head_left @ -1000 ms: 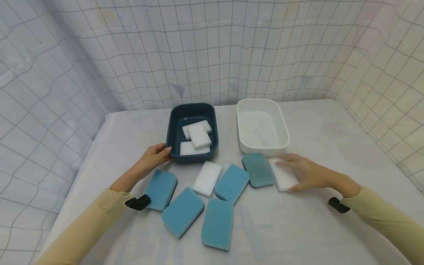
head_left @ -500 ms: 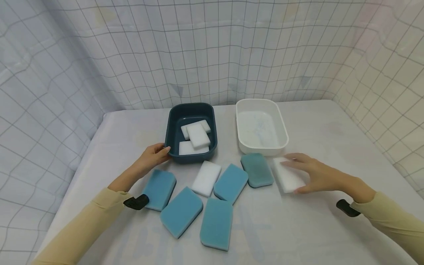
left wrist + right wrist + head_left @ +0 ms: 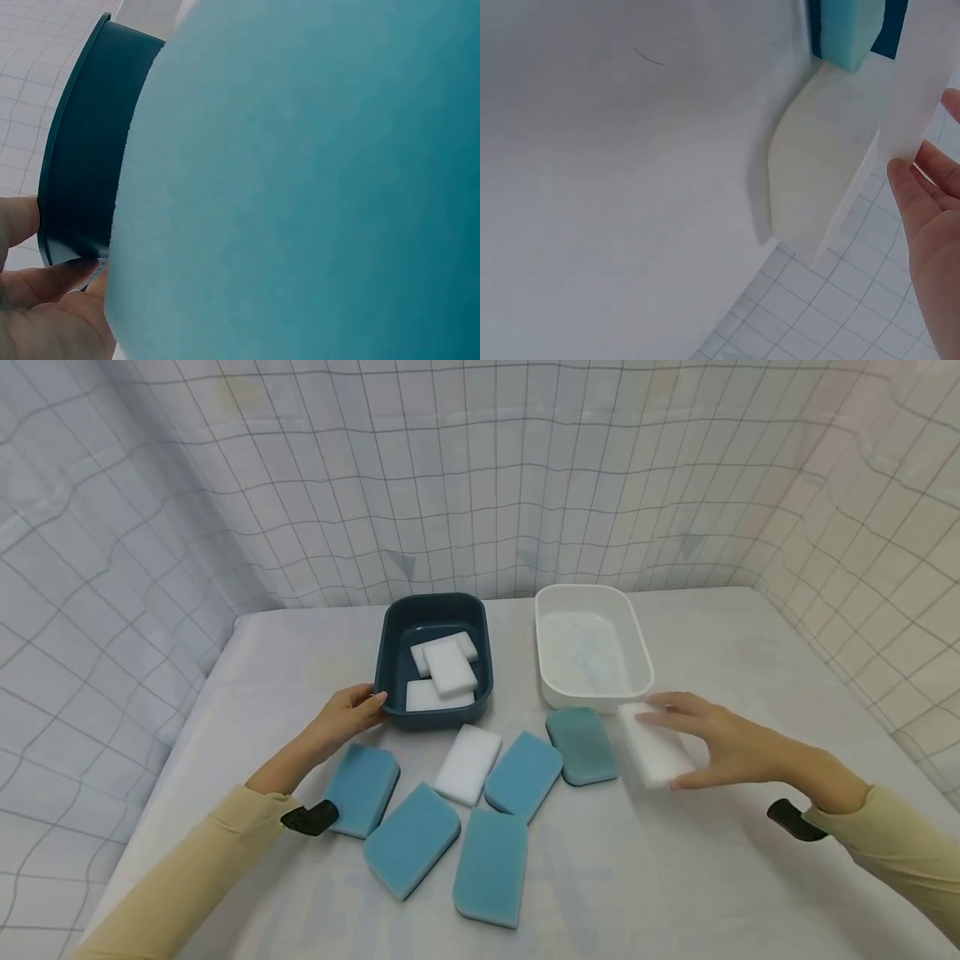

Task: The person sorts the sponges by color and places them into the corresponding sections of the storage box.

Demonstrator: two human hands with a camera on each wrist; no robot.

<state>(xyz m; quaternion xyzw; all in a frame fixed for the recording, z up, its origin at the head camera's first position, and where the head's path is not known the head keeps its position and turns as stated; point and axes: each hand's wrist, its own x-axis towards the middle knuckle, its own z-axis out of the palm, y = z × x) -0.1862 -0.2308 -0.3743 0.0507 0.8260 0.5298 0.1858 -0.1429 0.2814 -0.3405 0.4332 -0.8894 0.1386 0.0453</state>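
My left hand (image 3: 348, 710) grips the near left corner of a dark blue bin (image 3: 438, 720), thumb at the rim; the left wrist view shows fingers against the bin's wall (image 3: 94, 142). Several white sponges (image 3: 450, 668) lie inside that bin. My right hand (image 3: 723, 743) pinches another white sponge (image 3: 651, 747) by its edges, tilted and raised off the table, just in front of a white bin (image 3: 592, 700). In the right wrist view, thumb and fingers hold the sponge (image 3: 919, 82) beside the white bin's wall (image 3: 817, 165).
Several blue sponges (image 3: 491, 868) lie across the table's front and middle, one blue-green sponge (image 3: 582, 745) close before the white bin. A loose white sponge (image 3: 468, 764) lies among them. A blue sponge (image 3: 300, 180) fills most of the left wrist view. Gridded curtains (image 3: 480, 477) surround the table.
My right hand has closed on the white sponge that lay flat by the blue-green one, lifted it and shifted slightly right. My left hand has stayed on the dark blue bin.
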